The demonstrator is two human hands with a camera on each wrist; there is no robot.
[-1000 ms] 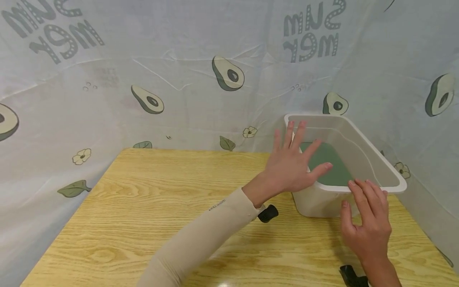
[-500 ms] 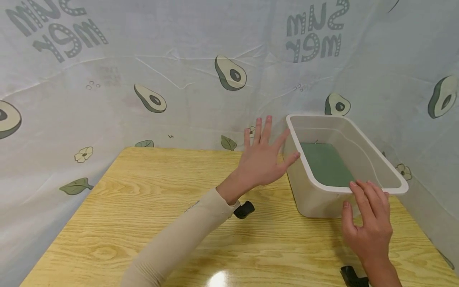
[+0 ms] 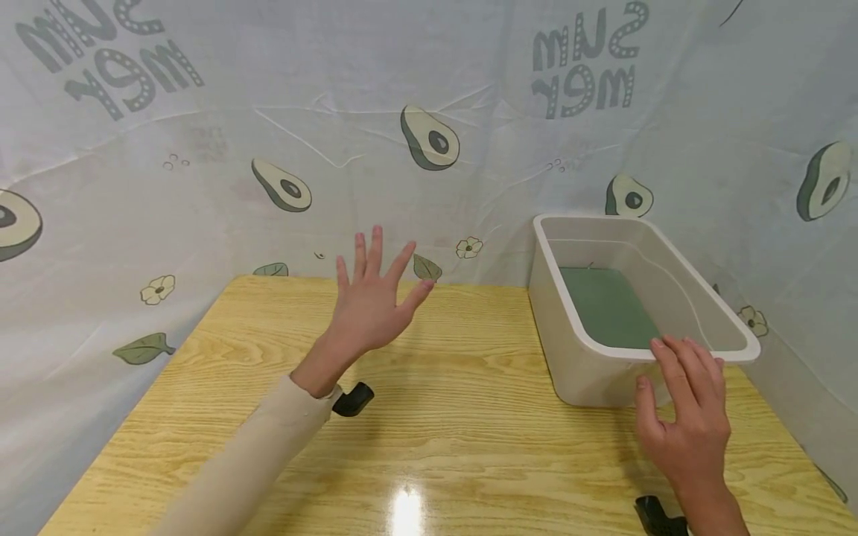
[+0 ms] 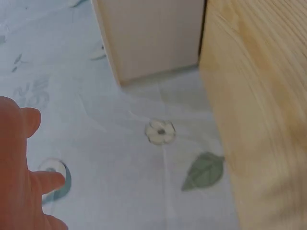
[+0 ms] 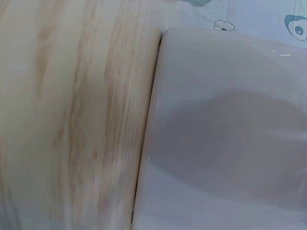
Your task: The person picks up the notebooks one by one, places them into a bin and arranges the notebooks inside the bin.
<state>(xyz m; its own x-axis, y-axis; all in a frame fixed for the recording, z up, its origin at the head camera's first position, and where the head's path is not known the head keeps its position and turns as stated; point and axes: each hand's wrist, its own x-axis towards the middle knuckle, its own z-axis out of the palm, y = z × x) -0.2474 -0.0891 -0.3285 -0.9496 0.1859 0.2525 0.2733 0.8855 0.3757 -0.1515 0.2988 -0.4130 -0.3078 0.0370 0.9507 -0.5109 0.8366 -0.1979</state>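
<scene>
In the head view, my left hand (image 3: 372, 316) hovers over the middle-left of the table with its fingers spread straight, holding nothing. Part of the same hand (image 4: 19, 172) shows at the left edge of the left wrist view. A light grey plastic tub (image 3: 606, 376) with a green bottom stands at the right of the table. My right hand (image 3: 693, 420) rests its fingertips on the tub's near rim, the thumb in front of the near wall. The right wrist view shows the tub's outer wall (image 5: 225, 134) close up, with a shadow on it; the right hand is out of that view.
The wood-grain table (image 3: 456, 417) carries the tub near its back right. A pale curtain (image 3: 355, 149) printed with avocados hangs behind and beside it. Black wrist mounts show below the left hand (image 3: 353, 400) and right hand (image 3: 660, 515).
My left hand has moved leftward, from beside and over the tub's left rim to the middle-left of the table, fingers spread throughout. The right hand and the tub have stayed in place.
</scene>
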